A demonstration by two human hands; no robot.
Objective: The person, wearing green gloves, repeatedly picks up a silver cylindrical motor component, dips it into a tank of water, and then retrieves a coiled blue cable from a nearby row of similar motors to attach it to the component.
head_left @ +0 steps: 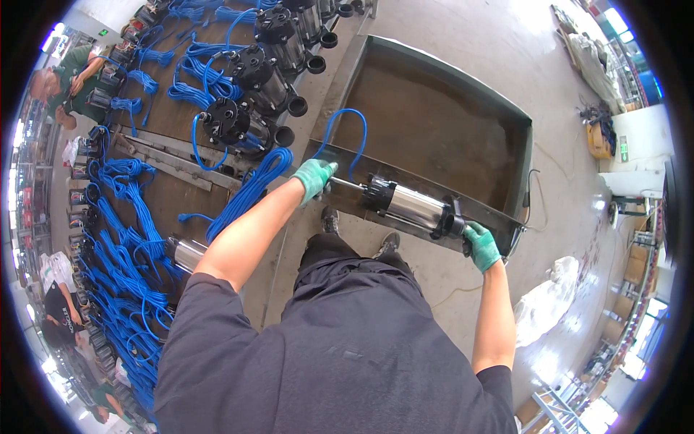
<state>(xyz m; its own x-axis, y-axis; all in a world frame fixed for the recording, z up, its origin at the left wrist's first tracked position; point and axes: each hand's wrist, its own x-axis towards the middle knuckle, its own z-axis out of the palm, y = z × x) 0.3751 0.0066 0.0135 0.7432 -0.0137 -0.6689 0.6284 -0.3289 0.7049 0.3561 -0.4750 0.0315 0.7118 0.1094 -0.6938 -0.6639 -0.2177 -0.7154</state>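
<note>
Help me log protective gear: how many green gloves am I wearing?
2: one on your left hand, gripping the rod; one on your right hand, at the right end of the pump. Both show.

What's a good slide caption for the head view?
Gloved left hand on a rod, right hand on the black end of a steel cylinder by a tank.

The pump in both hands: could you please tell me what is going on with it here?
A person holds a silver-and-black pump sideways along the near side of a metal tank. The gloved left hand grips the rod at one end; the gloved right hand holds the black opposite end. A blue cable loops beside the rod. More pumps and bundled blue cables are to the left.
</note>
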